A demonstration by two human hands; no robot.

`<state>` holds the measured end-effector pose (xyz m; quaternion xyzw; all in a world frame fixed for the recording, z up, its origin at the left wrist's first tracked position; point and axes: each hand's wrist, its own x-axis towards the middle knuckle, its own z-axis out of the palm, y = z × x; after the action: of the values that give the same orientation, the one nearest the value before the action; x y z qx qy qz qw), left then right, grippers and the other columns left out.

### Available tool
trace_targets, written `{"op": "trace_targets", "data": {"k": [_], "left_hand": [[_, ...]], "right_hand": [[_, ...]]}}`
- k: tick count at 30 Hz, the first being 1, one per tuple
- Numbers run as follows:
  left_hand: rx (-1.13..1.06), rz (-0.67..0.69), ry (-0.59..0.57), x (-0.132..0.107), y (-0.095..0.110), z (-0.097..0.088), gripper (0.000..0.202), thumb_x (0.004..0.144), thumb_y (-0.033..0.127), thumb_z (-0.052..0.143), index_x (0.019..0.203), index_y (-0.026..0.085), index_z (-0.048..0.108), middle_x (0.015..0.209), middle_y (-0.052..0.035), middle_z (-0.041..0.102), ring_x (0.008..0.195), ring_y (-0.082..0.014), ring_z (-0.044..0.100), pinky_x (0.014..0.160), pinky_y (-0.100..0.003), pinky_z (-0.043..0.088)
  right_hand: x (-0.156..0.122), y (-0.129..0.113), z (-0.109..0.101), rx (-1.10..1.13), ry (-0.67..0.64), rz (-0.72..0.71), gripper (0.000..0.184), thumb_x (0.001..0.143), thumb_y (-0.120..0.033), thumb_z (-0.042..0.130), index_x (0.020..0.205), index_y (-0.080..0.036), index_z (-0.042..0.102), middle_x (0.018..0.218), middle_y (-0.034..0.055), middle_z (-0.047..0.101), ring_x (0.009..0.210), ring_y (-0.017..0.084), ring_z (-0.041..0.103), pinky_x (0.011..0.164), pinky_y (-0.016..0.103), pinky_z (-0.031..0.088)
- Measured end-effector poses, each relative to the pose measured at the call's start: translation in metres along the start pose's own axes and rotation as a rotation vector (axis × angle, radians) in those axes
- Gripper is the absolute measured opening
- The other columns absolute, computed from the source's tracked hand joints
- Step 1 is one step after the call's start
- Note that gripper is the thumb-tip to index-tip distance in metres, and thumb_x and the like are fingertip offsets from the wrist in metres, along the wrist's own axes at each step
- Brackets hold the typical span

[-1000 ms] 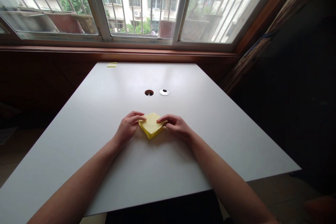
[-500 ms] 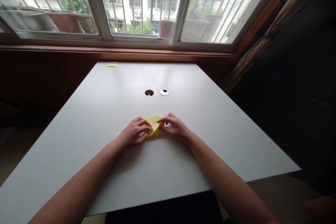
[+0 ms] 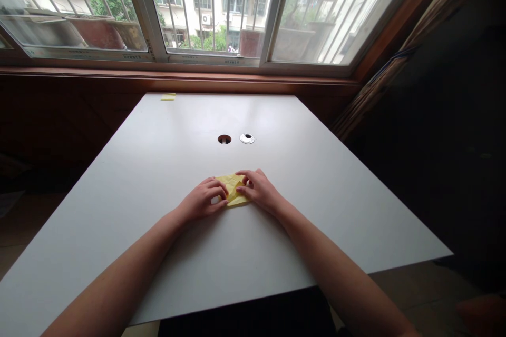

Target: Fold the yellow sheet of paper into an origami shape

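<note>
A creased sheet of yellow paper (image 3: pixel 236 201), partly folded, lies on the white table between my two hands. On its left side, my left hand (image 3: pixel 204 196) has curled fingers closed at the paper's edge. From the right, my right hand (image 3: pixel 259 189) grips a raised fold with thumb and fingers. Parts of the paper's left and right ends are hidden under the fingers.
The white table (image 3: pixel 158 168) has a round cable hole (image 3: pixel 224 139), with its loose round cover (image 3: pixel 247 139) beside it. A small yellow slip (image 3: pixel 168 97) sits at the far left edge. Beyond stands a barred window (image 3: pixel 213 5); a curtain (image 3: pixel 395 63) hangs at right.
My right hand has shifted slightly over the paper, and the fold under its fingers lies differently. More of the paper's lower part shows. My left hand has barely moved.
</note>
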<state>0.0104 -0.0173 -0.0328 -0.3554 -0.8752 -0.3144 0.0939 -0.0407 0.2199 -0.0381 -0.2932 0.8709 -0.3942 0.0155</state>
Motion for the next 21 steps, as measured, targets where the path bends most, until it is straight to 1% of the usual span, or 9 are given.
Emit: {"op": "trace_targets", "data": {"k": [4,8,11,14,17,21], "left_hand": [[-0.001,-0.033,0.0,0.001,0.002,-0.001,0.01,0.09,0.024,0.057,0.081,0.02,0.057,0.092,-0.0044,0.065,0.091,-0.018,0.059,0.091,-0.035,0.046],[0.0,-0.078,-0.008,0.001,0.003,-0.003,0.006,0.09,0.026,0.058,0.089,0.02,0.056,0.095,-0.006,0.064,0.091,-0.0198,0.058,0.086,-0.035,0.048],[-0.039,-0.103,-0.028,0.0,0.003,-0.006,0.009,0.092,0.029,0.056,0.093,0.02,0.059,0.099,-0.007,0.064,0.095,-0.0204,0.059,0.087,-0.035,0.048],[-0.121,-0.108,-0.061,-0.002,0.002,-0.011,0.011,0.094,0.028,0.054,0.093,0.021,0.062,0.103,-0.0075,0.063,0.102,-0.0205,0.059,0.091,-0.034,0.048],[-0.198,-0.071,-0.084,-0.003,-0.001,-0.014,0.013,0.094,0.026,0.053,0.092,0.02,0.064,0.102,-0.0084,0.063,0.107,-0.0204,0.059,0.094,-0.033,0.048],[-0.259,0.007,-0.093,-0.003,-0.003,-0.018,0.014,0.093,0.025,0.055,0.09,0.019,0.067,0.098,-0.0087,0.064,0.107,-0.0204,0.06,0.098,-0.034,0.048]], "right_hand": [[0.001,0.0,0.003,-0.023,0.039,0.014,0.037,0.086,-0.021,0.067,0.122,-0.027,0.061,0.087,0.0016,0.066,0.092,0.021,0.051,0.083,0.034,0.044],[0.001,0.001,0.004,-0.013,0.052,0.024,0.034,0.088,-0.022,0.064,0.121,-0.027,0.061,0.087,0.0017,0.066,0.094,0.021,0.052,0.084,0.035,0.045],[0.001,0.001,0.003,0.004,0.052,0.03,0.033,0.088,-0.022,0.063,0.121,-0.028,0.061,0.086,0.0016,0.065,0.093,0.021,0.053,0.084,0.035,0.045],[0.0,0.002,0.0,0.041,0.042,0.024,0.031,0.089,-0.024,0.063,0.119,-0.028,0.062,0.088,0.0015,0.064,0.088,0.019,0.054,0.082,0.033,0.046],[0.001,0.004,-0.004,0.086,0.03,0.016,0.026,0.089,-0.025,0.063,0.115,-0.026,0.064,0.088,0.002,0.064,0.085,0.018,0.055,0.08,0.032,0.047],[0.002,0.003,-0.007,0.089,0.017,-0.023,0.014,0.089,-0.026,0.064,0.101,-0.024,0.07,0.088,0.0032,0.063,0.09,0.019,0.055,0.082,0.032,0.047]]}}
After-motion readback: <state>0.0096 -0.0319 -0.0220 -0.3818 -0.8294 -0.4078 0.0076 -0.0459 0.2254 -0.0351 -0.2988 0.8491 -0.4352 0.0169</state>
